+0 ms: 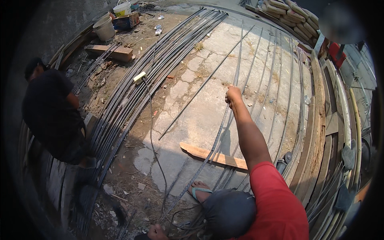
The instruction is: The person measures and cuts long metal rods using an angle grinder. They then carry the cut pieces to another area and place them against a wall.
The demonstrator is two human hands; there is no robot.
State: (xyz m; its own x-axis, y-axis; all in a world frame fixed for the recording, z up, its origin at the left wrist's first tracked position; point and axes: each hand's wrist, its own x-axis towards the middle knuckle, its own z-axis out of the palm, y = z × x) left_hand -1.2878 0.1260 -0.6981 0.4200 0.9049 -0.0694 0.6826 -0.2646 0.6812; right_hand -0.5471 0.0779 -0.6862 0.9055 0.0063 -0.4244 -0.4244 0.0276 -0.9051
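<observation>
Right hand: fingers curled closed around a long steel reinforcing bar, which runs lengthwise before the wearer and crosses over a timber offcut.
Left hand: at lower edge, partly cut off; its grip cannot be told.
Sandalled foot: beside the bar.
Loose bars: on concrete, right of the right hand.
Pale extension socket, black cable: at the large rebar bundle, left.
Co-worker, dark clothing: far left.
Stacked sacks: upper right.
</observation>
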